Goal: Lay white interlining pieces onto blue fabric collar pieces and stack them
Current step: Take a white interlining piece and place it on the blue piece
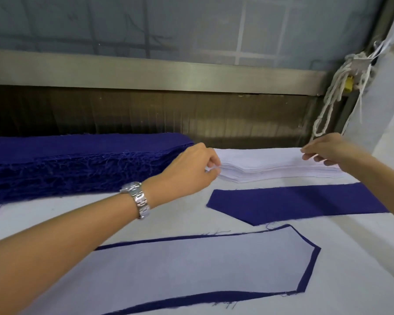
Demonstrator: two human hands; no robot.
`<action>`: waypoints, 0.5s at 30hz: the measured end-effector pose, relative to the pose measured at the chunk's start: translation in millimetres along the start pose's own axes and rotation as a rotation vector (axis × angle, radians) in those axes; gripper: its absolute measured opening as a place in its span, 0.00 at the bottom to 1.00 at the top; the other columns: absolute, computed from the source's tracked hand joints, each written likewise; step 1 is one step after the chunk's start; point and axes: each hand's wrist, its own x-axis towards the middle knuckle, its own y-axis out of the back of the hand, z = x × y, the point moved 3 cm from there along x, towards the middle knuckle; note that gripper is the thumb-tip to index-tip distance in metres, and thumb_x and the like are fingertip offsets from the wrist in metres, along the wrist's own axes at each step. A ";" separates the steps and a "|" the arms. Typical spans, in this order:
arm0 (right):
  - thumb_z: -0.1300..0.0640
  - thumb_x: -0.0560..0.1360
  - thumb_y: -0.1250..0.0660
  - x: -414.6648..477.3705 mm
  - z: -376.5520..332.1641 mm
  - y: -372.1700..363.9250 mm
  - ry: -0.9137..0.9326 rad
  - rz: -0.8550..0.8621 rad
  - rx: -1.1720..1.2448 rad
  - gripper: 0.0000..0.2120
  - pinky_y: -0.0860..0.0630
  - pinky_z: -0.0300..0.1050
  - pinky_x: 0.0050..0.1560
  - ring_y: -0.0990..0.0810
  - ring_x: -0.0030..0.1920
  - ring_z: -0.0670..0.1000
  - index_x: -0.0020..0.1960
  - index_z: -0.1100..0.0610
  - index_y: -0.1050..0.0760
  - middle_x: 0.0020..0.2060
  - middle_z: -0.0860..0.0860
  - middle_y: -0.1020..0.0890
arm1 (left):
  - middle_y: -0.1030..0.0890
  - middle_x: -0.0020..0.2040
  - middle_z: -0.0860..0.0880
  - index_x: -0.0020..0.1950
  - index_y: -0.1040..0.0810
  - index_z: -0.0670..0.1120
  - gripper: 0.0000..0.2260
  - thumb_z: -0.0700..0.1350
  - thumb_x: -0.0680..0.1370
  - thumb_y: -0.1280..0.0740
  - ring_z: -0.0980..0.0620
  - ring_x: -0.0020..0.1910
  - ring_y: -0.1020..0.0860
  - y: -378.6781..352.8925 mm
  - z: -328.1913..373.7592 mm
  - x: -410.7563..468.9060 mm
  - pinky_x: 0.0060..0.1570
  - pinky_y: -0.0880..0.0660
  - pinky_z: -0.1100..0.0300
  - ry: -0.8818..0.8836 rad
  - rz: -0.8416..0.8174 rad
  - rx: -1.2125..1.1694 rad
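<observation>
Both hands are on the white stack [271, 164], which sits on the surface [180, 214] at approx 1 o'clock from frame centre. Its long axis runs 9-to-3.

L/R grip:
- left hand [191, 169]: grip closed, thumb + forefinger pinching the stack's 9 o'clock end. Looks like just the top sheet, can't confirm.
- right hand [325, 148]: grip closed, fingers curled and pinching the 3 o'clock end. A bit blurred.
- One hand per end, so neither is nearer and the sheet spans between them.

Key relation: the bare blue piece [293, 203] lies just beside the stack at 6 o'clock from both grips. It is parallel to the stack, with the same 9-to-3 axis. My call is the next move is a short pull toward 6 o'clock w/ no rotation needed. The pointed ends have to match, though.

Look of the things:
- White sheets are thin and floppy, w/ the stack's edges slightly fanned.
- The blue piece is flat, dark blue, w/ an angled point at 9 o'clock and frayed threads.

A finished pair [191, 269] lies further toward 6 o'clock: white on blue, w/ a blue border showing all round. The blue pile [77, 162] is at 9 o'clock, thick w/ fuzzy cut edges. There is a watch [138, 198] on the L wrist.
</observation>
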 end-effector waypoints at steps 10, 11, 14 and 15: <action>0.60 0.80 0.38 61.9 79.2 36.1 -0.088 0.458 -0.323 0.12 0.24 0.57 0.57 0.22 0.55 0.68 0.54 0.64 0.17 0.54 0.64 0.18 | 0.25 0.55 0.48 0.55 0.17 0.46 0.12 0.44 0.84 0.41 0.48 0.51 0.24 -36.7 7.0 78.1 0.43 0.24 0.51 -0.048 0.060 0.360; 0.60 0.80 0.39 64.3 82.9 39.0 -0.101 0.480 -0.373 0.13 0.24 0.58 0.58 0.22 0.57 0.69 0.55 0.64 0.17 0.55 0.66 0.19 | 0.24 0.55 0.48 0.54 0.16 0.46 0.13 0.46 0.84 0.40 0.48 0.52 0.24 -39.0 6.8 81.3 0.41 0.26 0.52 -0.041 0.050 0.367; 0.57 0.80 0.37 71.6 89.7 42.2 -0.108 0.474 -0.474 0.14 0.25 0.59 0.60 0.25 0.61 0.69 0.59 0.64 0.19 0.59 0.67 0.21 | 0.22 0.54 0.50 0.53 0.16 0.49 0.12 0.50 0.82 0.37 0.49 0.52 0.23 -43.6 5.7 87.5 0.39 0.31 0.56 -0.034 0.063 0.372; 0.56 0.80 0.37 73.8 91.0 42.5 -0.103 0.463 -0.492 0.15 0.26 0.59 0.60 0.26 0.61 0.69 0.59 0.64 0.19 0.59 0.67 0.21 | 0.21 0.53 0.51 0.51 0.16 0.49 0.11 0.52 0.82 0.36 0.50 0.51 0.22 -44.5 4.8 89.1 0.39 0.32 0.57 -0.032 0.077 0.371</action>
